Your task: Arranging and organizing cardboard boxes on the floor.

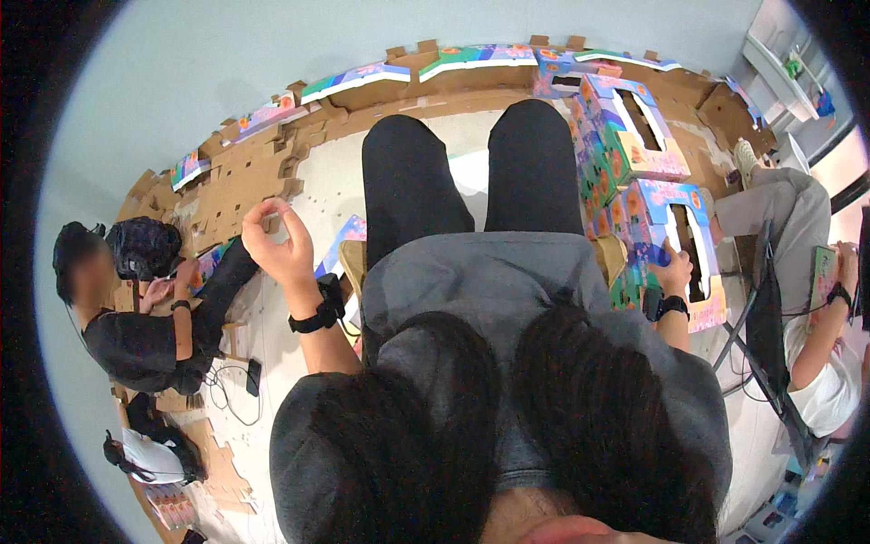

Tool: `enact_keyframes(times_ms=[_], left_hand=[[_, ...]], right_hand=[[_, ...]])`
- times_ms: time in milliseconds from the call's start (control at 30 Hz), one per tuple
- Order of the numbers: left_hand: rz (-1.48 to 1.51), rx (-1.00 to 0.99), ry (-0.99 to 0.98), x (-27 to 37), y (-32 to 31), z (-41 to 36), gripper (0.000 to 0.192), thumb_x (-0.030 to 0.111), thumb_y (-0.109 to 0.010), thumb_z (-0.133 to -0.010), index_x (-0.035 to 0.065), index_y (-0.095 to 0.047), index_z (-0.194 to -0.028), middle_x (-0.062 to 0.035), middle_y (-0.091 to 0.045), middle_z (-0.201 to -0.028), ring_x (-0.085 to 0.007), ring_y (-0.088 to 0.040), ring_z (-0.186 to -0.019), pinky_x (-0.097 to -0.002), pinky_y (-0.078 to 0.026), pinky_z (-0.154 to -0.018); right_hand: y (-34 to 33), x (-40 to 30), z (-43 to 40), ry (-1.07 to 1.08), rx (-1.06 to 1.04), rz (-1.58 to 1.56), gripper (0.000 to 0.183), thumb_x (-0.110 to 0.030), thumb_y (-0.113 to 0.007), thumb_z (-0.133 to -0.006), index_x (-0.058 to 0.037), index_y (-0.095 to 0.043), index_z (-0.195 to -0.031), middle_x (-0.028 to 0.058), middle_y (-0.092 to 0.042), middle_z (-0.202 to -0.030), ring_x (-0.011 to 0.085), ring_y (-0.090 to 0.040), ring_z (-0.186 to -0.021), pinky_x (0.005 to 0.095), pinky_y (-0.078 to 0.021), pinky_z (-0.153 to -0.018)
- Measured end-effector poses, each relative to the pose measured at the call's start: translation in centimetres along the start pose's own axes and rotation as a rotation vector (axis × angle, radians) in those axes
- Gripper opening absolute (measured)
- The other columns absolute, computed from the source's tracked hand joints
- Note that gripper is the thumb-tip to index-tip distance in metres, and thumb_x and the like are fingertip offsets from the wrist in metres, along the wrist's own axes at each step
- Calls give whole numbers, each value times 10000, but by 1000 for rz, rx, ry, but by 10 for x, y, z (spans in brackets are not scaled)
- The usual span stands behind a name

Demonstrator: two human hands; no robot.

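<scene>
My left hand is raised beside my left thigh and holds nothing. Its finger and thumb curve into a ring with a gap inside. To my right, my right hand lies on a printed cardboard carton, beside the long dark cut-out in its top panel. Whether the fingers grip the cut-out's edge is hard to see. Another printed carton with a similar cut-out stands just beyond. Part of a printed panel shows between my left hand and thigh.
Flattened brown cardboard and printed carton pieces line the wall. A seated person works at left, near a black bag, a phone and cables. Another person sits at right by a black folding frame.
</scene>
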State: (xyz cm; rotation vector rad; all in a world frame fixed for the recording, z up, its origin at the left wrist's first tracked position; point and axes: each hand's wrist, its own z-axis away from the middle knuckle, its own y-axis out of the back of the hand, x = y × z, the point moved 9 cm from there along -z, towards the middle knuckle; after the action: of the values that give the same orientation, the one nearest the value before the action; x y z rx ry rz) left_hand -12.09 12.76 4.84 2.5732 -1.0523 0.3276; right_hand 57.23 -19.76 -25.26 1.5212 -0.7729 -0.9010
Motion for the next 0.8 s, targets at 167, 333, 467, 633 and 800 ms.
enact_keyframes(times_ms=[167, 333, 467, 633, 800], left_hand=[[8, 9, 14, -1, -1, 1, 136, 33, -665, -861, -15, -609, -975, -102, -644, -893, -206, -603, -856, -327, -472, -843], [19, -2, -5, 0, -1, 2, 134, 30, -668, -857, -12, -606, -969, -101, -647, -890, -205, -609, -838, -322, -481, -815], [62, 3, 21, -2, -4, 3, 163, 40, -669, -808, 25, -611, -961, -89, -655, -880, -256, -615, -831, -366, -454, -805], [65, 2, 12, -1, -5, 3, 157, 39, -668, -806, 21, -612, -952, -89, -651, -871, -251, -619, -815, -362, -461, -794], [31, -23, 14, -2, -6, 4, 148, 26, -678, -847, -17, -598, -965, -105, -644, -866, -200, -606, -820, -317, -484, -808]], right_hand=[[1, -5, -1, 4, 6, 14, 898, -453, -856, -586, -415, -508, -1413, 142, -490, -1328, 412, -484, -1206, 529, -445, -992], [-7, -8, -4, 34, 45, -2, 886, -407, -843, -627, -440, -472, -1430, 143, -486, -1326, 416, -477, -1206, 532, -420, -1015], [-7, -12, -3, 10, 12, -6, 892, -395, -839, -646, -459, -442, -1442, 146, -477, -1343, 416, -459, -1228, 533, -404, -1030], [-15, -7, -7, 15, 22, 3, 899, -408, -836, -653, -464, -425, -1450, 158, -464, -1380, 422, -463, -1234, 538, -407, -1020], [-19, -11, -7, 25, 37, 29, 918, -431, -810, -678, -468, -365, -1480, 212, -435, -1435, 444, -447, -1263, 550, -395, -1033]])
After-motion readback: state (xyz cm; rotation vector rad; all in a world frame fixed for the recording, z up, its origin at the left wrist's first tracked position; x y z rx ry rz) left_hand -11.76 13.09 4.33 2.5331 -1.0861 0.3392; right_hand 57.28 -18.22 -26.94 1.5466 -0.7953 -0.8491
